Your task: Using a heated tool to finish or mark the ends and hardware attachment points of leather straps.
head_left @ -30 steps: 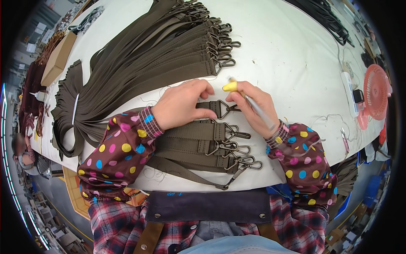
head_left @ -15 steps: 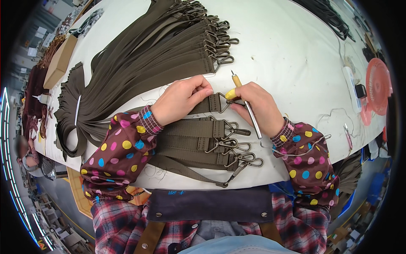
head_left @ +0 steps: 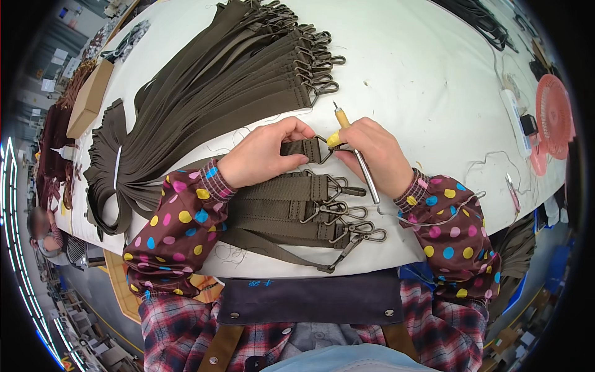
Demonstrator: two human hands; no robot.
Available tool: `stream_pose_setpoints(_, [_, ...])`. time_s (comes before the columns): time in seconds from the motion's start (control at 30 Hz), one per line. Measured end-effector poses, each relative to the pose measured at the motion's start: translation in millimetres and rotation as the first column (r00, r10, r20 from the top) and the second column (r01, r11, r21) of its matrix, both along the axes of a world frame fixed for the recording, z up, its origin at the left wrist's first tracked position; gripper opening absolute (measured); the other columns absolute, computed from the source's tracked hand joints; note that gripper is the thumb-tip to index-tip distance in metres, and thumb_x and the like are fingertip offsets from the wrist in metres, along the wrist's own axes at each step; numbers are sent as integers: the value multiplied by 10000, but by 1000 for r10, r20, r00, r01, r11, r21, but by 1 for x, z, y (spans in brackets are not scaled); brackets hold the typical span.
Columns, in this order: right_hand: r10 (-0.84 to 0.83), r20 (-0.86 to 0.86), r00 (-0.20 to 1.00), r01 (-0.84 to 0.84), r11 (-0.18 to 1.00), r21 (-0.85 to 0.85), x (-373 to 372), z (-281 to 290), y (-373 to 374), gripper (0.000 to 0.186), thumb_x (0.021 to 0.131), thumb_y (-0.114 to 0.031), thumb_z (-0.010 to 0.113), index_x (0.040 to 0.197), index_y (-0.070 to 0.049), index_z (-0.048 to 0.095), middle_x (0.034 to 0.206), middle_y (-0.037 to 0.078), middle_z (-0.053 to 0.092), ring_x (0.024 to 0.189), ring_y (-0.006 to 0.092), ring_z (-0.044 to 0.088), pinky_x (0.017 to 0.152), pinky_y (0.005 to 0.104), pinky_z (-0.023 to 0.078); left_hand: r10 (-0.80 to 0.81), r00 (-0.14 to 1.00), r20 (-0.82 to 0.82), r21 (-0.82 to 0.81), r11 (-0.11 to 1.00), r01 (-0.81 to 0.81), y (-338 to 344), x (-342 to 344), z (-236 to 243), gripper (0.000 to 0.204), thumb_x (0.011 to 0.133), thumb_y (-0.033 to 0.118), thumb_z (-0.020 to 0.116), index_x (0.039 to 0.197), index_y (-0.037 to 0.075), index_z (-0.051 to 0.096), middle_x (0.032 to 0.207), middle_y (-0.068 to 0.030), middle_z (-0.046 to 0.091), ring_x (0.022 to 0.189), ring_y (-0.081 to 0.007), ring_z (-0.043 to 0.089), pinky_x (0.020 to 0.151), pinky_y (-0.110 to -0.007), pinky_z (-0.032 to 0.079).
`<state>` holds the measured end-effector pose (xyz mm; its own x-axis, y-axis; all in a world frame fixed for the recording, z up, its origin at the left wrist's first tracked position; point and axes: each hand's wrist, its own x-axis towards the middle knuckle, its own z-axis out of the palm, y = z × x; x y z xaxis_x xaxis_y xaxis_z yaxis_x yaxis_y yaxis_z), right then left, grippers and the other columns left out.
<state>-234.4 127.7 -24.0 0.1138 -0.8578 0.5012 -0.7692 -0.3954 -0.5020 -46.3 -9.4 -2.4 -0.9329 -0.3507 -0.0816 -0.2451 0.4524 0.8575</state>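
My left hand (head_left: 263, 155) grips a dark olive webbing strap (head_left: 304, 149) near its stitched end, fingers at the far edge and thumb at the near edge. My right hand (head_left: 379, 156) holds a corded pen-shaped tool (head_left: 367, 177) with a metal body, yellow grip and thin tip pointing away. Its fingertips also touch the snap hook, beside the metal ring (head_left: 322, 150) on the strap end. Just nearer lie several more straps (head_left: 266, 208) with snap hooks (head_left: 341, 211). Beyond my hands spreads a large tied bundle of such straps (head_left: 204, 93), hooks toward the right.
On the white table (head_left: 427, 80), a white power strip (head_left: 515, 121) and a pink fan (head_left: 553, 115) stand at the right. Pink-handled snips (head_left: 512, 192) lie near the right edge. A cardboard box (head_left: 90, 99) sits at the left; a person (head_left: 46, 232) is beyond it.
My left thumb has come down off the strap's top to its near edge, spreading from the fingers. My right hand stays at the hook with the tool. The view has shifted slightly.
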Motion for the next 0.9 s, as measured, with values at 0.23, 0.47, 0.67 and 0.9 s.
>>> stream_pose_setpoints(0.23, [8,187,982,-29,993,111,-1,15,5,257,727,-17,692,939,-56,553,840,69,587,777,211,578,696,306,468,78,996,49,357,930,-90,7,2,6,216,867,138,618,1020,7,541,811,-63,612,749,-127,577,700,-261,463])
stream_pose_setpoints(0.47, [-9,452,892,-148,939,310,-4,25,10,161,795,-63,685,906,-40,571,802,44,625,735,125,611,706,234,476,-334,939,81,-60,939,339,24,33,39,169,857,202,620,970,77,612,879,-70,571,832,-244,563,746,-328,464])
stream_pose_setpoints(0.67, [-114,324,939,64,985,159,-3,11,2,167,813,-89,654,935,-46,548,729,67,605,615,188,593,575,270,466,100,986,-135,-770,615,-167,-23,0,29,289,780,143,675,1043,70,580,964,-89,530,907,-282,557,781,-353,467])
stream_pose_setpoints(0.9, [-186,316,930,154,980,123,-5,9,3,163,820,-60,628,955,-44,537,758,76,609,650,201,608,589,275,475,52,995,81,-586,810,5,-11,-3,13,342,730,248,736,977,94,557,971,-90,516,885,-273,562,739,-352,485])
